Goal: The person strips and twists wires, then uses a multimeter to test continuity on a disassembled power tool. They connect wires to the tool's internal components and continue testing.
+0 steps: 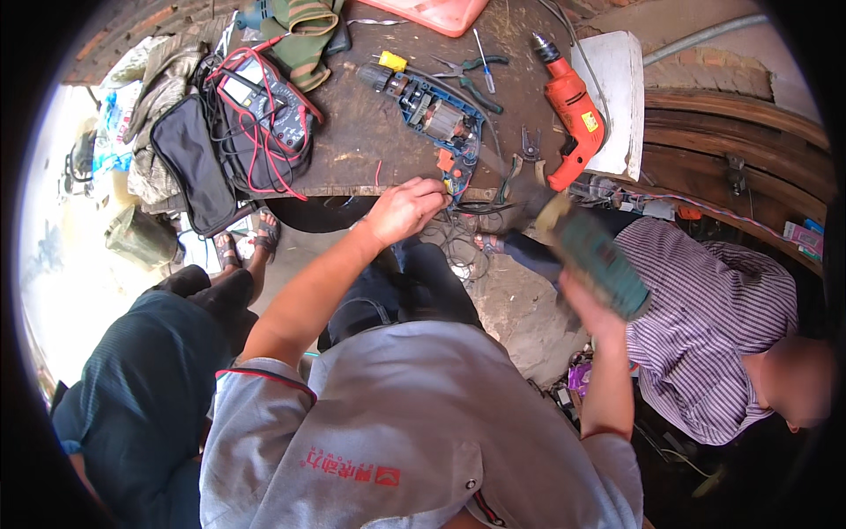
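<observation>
An opened blue electric drill lies on the table with its motor, gears and chuck showing. My left hand is at the table's front edge, by the handle end of that drill. Its fingers are pinched together, and whatever is between them is too small to make out. In my right hand is a green barrel-shaped power tool with a yellowish collar, its front pointing up and left towards the opened drill. Motion smears this tool, so its exact kind is unclear. An orange-red drill rests farther right.
A multimeter with red and black leads lies at left on a black case. Pliers and a screwdriver lie behind the opened drill. One person is at my left, another at my right.
</observation>
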